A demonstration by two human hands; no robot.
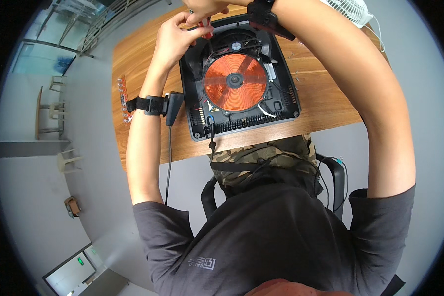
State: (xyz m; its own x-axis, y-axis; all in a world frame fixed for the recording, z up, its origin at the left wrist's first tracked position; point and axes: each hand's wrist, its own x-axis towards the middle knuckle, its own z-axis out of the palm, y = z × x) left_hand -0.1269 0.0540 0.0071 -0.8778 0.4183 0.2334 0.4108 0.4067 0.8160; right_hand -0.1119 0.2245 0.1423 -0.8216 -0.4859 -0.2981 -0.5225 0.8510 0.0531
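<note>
An opened induction cooker base lies on the wooden table, its black shell showing a round copper coil with a dark hub. At its far left corner, my left hand pinches a red-handled screwdriver between thumb and fingers. Over the top of the same tool, my right hand is closed, partly cut off by the upper edge of the picture. The screwdriver points down toward the shell's far left part; its tip is hard to make out.
An orange-red strip bearing several small parts lies at the table's left. A white fan stands far right, its cord trailing. Small screws lie right of the shell. A black cable hangs from my left wrist band.
</note>
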